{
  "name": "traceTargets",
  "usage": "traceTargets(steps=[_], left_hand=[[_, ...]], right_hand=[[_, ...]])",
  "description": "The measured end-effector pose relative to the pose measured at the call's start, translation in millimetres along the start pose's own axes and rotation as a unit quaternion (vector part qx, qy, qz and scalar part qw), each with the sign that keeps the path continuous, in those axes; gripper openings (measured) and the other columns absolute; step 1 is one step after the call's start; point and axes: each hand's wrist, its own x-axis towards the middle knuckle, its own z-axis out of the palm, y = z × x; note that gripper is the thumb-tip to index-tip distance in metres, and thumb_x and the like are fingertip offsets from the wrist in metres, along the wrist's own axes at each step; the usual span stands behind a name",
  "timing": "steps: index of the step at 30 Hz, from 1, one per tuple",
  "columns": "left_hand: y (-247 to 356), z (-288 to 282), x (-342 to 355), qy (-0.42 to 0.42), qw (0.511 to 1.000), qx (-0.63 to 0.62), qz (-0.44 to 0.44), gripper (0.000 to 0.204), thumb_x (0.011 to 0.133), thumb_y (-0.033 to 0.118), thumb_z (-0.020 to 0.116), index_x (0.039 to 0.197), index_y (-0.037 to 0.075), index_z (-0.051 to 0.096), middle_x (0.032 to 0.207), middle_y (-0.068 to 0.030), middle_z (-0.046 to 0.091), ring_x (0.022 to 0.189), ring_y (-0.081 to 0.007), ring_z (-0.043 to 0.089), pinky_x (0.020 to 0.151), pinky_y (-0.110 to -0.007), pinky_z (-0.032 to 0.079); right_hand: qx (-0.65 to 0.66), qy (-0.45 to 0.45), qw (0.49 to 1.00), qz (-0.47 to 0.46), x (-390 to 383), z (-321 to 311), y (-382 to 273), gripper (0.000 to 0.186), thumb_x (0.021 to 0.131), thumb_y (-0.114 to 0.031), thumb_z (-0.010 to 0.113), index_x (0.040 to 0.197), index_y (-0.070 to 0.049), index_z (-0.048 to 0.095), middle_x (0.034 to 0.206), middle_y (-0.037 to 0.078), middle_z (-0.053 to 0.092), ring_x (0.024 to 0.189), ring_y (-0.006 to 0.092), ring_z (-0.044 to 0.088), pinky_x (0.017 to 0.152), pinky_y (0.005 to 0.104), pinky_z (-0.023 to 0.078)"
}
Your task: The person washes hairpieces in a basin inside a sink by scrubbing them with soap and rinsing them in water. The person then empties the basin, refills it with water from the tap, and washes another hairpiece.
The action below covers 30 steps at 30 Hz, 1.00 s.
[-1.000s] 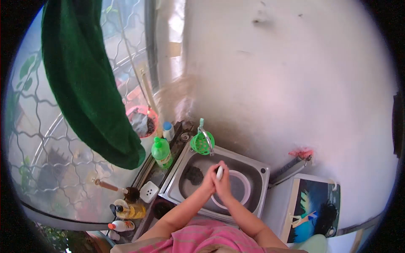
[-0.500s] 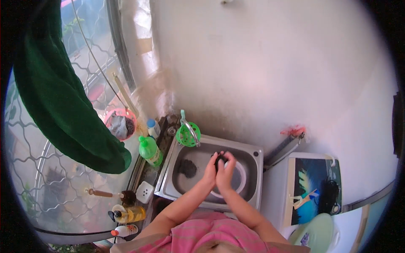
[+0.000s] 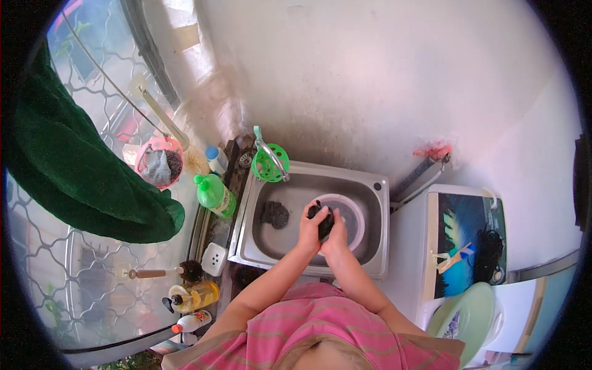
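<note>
My left hand (image 3: 309, 229) and my right hand (image 3: 335, 233) are closed together around a small black bundle (image 3: 325, 226), which looks like soft, crumpled cloth. Its exact kind I cannot make out. Both hands are over a metal sink (image 3: 243, 246), in front of a pale round basin (image 3: 360, 225) standing inside it. On the sink floor to the left lies a dark, rough-textured clump (image 3: 275, 214). A curved metal tap (image 3: 279, 161) reaches over the back left corner, beside a green perforated basket (image 3: 264, 169).
Left of the sink stand a green bottle (image 3: 214, 196), a white soap dish (image 3: 214, 259), a yellow liquid bottle (image 3: 198, 296) and a wooden-handled brush (image 3: 157, 272). A dark green cloth (image 3: 86, 166) hangs at left. To the right is a white appliance (image 3: 404, 246) with a green basin (image 3: 472, 320) nearby.
The whole view has shifted, so the sink sits higher. My fingers have moved on the black bundle, and more of it shows between my two hands.
</note>
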Motion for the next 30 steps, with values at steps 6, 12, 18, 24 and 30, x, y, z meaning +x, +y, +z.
traceTargets(steps=[6, 12, 18, 24, 30], left_hand=[[0, 8, -1, -0.001, 0.999, -0.031, 0.024, 0.015, 0.083, 0.022, 0.060, 0.084, 0.010, 0.051, 0.075, -0.0001, 0.052, 0.071, -0.0109, 0.052, 0.065, -0.026, 0.043], [9, -15, 5, -0.127, 0.947, -0.250, -0.159, 0.039, 0.091, 0.036, 0.041, 0.117, 0.007, 0.047, 0.113, -0.0080, 0.052, 0.095, -0.0201, 0.051, 0.082, -0.034, 0.041], [6, 3, -7, -0.040, 0.978, -0.138, -0.152, 0.037, 0.092, 0.031, 0.036, 0.118, 0.008, 0.047, 0.116, -0.0065, 0.053, 0.105, -0.0220, 0.050, 0.092, -0.036, 0.039], [-15, -59, 24, -0.177, 0.917, -0.320, -0.158, 0.043, 0.090, 0.035, 0.038, 0.120, 0.005, 0.044, 0.118, -0.0086, 0.051, 0.106, -0.0204, 0.049, 0.094, -0.033, 0.037], [-10, -16, -3, 0.023, 0.989, -0.058, -0.137, 0.035, 0.092, 0.034, 0.033, 0.107, 0.008, 0.051, 0.107, -0.0057, 0.057, 0.099, -0.0204, 0.053, 0.086, -0.035, 0.043]], right_hand=[[-0.111, -0.034, 0.970, -0.215, 8, 9, -3, 0.029, 0.084, -0.027, 0.059, 0.089, -0.004, 0.043, 0.082, 0.007, 0.043, 0.078, 0.0222, 0.050, 0.073, 0.0370, 0.043], [-0.575, -0.185, 0.604, -0.520, -2, 0, 21, 0.068, 0.066, -0.029, 0.066, 0.120, -0.002, 0.035, 0.127, 0.027, 0.033, 0.126, 0.0435, 0.021, 0.095, 0.0624, 0.018], [-0.598, -0.001, 0.653, -0.465, 22, 20, -17, 0.036, 0.075, -0.031, 0.065, 0.084, 0.000, 0.048, 0.081, 0.020, 0.052, 0.079, 0.0381, 0.049, 0.069, 0.0464, 0.038], [-0.573, -0.173, 0.576, -0.557, -17, 12, 19, 0.048, 0.069, -0.027, 0.068, 0.101, -0.001, 0.044, 0.101, 0.025, 0.046, 0.098, 0.0444, 0.042, 0.083, 0.0530, 0.031], [-0.599, -0.011, 0.711, -0.368, 27, 12, -17, 0.039, 0.078, -0.035, 0.062, 0.089, -0.002, 0.047, 0.089, 0.020, 0.054, 0.087, 0.0396, 0.051, 0.072, 0.0482, 0.039]])
